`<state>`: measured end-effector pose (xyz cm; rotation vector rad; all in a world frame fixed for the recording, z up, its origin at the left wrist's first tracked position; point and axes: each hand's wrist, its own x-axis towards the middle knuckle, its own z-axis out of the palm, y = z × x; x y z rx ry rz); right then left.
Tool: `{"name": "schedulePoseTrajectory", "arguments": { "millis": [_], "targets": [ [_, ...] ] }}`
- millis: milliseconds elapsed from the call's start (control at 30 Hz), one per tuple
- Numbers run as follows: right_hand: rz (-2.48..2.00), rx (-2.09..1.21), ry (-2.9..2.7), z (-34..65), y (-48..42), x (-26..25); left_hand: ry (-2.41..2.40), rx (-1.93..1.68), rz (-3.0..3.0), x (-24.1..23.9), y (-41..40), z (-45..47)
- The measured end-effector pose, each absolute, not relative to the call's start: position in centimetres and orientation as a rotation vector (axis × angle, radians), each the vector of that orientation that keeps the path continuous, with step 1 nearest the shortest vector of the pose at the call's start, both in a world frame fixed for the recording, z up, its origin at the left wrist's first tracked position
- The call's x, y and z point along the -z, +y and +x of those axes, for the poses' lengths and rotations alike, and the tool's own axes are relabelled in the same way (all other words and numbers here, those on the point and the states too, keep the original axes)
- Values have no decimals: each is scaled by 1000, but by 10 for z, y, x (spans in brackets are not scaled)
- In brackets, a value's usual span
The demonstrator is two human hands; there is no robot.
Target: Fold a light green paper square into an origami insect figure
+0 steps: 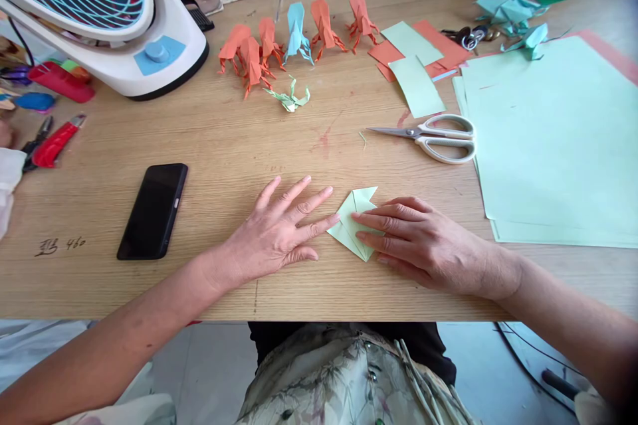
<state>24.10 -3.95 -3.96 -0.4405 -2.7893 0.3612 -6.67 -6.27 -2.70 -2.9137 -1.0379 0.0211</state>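
Note:
A folded piece of pale green paper (353,224) lies on the wooden table between my hands, creased into a pointed shape. My right hand (423,242) rests flat over its right part, fingers stretched out and pressing on it, so that side is hidden. My left hand (279,229) is spread on the table to the left, its index fingertip touching the paper's left corner. Beyond the hands lie grey-handled scissors (446,138), blades pointing left. Farther back stands a small green folded paper figure (290,98).
A black phone (153,211) lies left of my left hand. Several orange figures (323,25) and a blue one (297,32) stand behind. Green sheets (558,146) are stacked at right, small cut papers (417,83) beyond the scissors. A fan (114,33) stands back left.

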Motion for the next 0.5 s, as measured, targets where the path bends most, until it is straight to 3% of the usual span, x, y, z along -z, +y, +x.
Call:
{"name": "schedulePoseTrajectory", "arguments": {
  "millis": [300,500],
  "targets": [
    [-435,-353,-2793,240,-39,38,-886,-16,-2964,14,-61,-75],
    [-426,-329,-2794,241,-39,43,-1220,362,-2924,22,-63,-53]
  ]
}}
